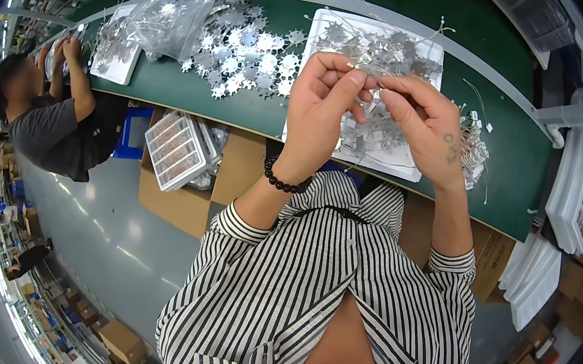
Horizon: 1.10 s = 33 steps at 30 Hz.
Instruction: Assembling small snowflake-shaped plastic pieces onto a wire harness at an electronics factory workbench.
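Note:
Over a white tray (432,54), my two hands meet with their fingertips close together. My left hand (325,89), a dark bead bracelet at its wrist, pinches a thin wire lead; a tiny white tip (350,64) shows by its thumb. Thumb and forefinger of my right hand (424,118) are closed on the same thin wiring, whose details are partly hidden by the fingers. In the tray behind the hands lie gear-shaped metal plates (400,47) with wires. Below them are small pieces with white connectors (375,138).
Loose gear-shaped plates (249,51) cover the green table (207,104) to the left, beside a clear plastic bag (174,10). A bundle of wire leads (473,149) lies right of the tray. A cardboard box (174,204) holds white trays. A co-worker (54,119) works at far left.

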Motion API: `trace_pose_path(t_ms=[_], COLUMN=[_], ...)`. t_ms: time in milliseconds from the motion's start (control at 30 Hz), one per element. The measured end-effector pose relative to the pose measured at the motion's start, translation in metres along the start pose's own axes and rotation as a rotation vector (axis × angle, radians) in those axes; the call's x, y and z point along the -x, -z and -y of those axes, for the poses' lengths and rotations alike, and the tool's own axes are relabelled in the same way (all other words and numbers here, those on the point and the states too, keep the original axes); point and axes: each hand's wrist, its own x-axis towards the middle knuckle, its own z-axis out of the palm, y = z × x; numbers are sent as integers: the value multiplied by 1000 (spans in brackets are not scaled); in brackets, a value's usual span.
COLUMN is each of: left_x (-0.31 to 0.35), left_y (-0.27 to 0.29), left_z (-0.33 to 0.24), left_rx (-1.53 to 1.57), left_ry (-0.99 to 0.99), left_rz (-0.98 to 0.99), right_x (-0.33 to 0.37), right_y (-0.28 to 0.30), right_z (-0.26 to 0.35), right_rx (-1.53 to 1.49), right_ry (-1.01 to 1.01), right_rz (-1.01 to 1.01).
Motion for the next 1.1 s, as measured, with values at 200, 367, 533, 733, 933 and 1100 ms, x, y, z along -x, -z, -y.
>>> trace_pose_path(t_ms=[200,367,533,733,933,1100], left_x=[2,-28,-53,-64,-62,-39], left_y=[24,119,164,161,135,80], left_z=[-5,-12,-15,-15,-17,-25], left_rx=[-287,-1388,-1680,-1613,-904,-217], left_ry=[64,-399,-272,-299,-169,-130], left_rz=[86,-322,-374,-328,-329,-270], right_x=[1,8,10,12,8,3], right_y=[0,12,14,13,2,-19], right_z=[3,-1,-5,-7,0,16], right_rx=[-107,-243,-362,-390,-347,-350], right_ry=[-218,-167,-165,-185,-172,-141], right_rz=[-80,-207,-274,-293,-237,-187])
